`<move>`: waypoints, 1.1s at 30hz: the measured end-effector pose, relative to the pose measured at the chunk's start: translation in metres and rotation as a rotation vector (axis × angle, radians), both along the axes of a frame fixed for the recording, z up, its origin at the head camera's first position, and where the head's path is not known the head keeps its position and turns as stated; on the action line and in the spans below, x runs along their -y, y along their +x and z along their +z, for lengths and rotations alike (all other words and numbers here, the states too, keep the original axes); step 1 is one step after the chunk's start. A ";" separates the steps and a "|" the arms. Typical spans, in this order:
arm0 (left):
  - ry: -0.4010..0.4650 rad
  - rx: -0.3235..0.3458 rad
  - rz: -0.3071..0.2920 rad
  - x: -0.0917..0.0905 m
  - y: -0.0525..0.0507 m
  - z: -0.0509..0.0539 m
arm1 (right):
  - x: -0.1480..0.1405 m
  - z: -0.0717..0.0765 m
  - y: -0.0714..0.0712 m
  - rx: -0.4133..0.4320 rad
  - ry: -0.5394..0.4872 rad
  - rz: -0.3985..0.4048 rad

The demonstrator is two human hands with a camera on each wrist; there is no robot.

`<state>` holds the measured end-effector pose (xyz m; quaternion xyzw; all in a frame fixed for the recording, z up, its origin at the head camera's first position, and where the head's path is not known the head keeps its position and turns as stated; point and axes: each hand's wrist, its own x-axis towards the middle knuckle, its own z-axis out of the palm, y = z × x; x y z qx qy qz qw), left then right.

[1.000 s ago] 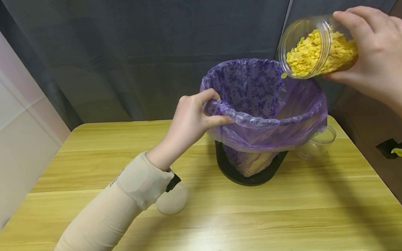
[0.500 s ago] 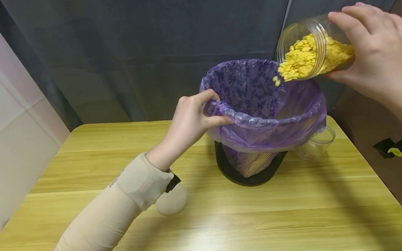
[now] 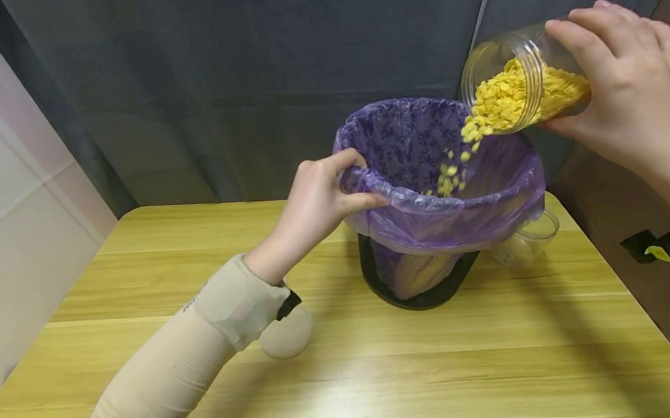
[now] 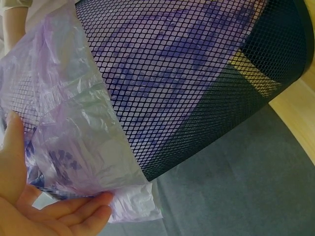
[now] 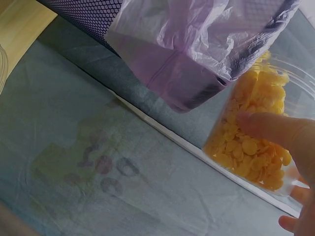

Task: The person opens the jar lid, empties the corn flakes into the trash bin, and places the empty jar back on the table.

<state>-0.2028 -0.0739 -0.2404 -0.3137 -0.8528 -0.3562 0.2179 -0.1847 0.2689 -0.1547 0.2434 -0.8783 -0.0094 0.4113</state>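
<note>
In the head view a black mesh wastebasket (image 3: 430, 293) stands on the table, lined with a purple plastic bag (image 3: 448, 223) folded over its rim. My left hand (image 3: 322, 193) grips the bag-covered rim on the left side, fingers and thumb on either side of it. Above the right side, my right hand (image 3: 634, 74) holds a clear jar (image 3: 560, 40) tilted with its mouth to the left. Yellow flakes (image 3: 504, 100) fill its lower side, and several tumble from the mouth into the bag. In the right wrist view the thumb presses the jar's wall (image 5: 251, 147).
A clear open container (image 3: 521, 247) rests on the table to the right of the wastebasket. A round whitish lid (image 3: 286, 333) lies near my left forearm. The wooden table (image 3: 443, 384) ends at a grey curtain (image 3: 242, 78) behind.
The flakes have slid to the jar's mouth and now fall in a stream into the bag. The jar has shifted slightly left. My left hand has kept its place.
</note>
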 end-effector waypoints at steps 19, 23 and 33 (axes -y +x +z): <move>-0.002 0.008 0.015 -0.002 -0.001 -0.002 | 0.000 0.000 -0.003 -0.058 -0.006 0.044; -0.002 0.005 0.019 -0.003 0.002 0.000 | -0.001 0.000 -0.003 -0.054 0.008 0.041; -0.004 0.006 0.025 -0.006 0.009 0.003 | -0.001 0.001 -0.003 -0.082 -0.009 0.065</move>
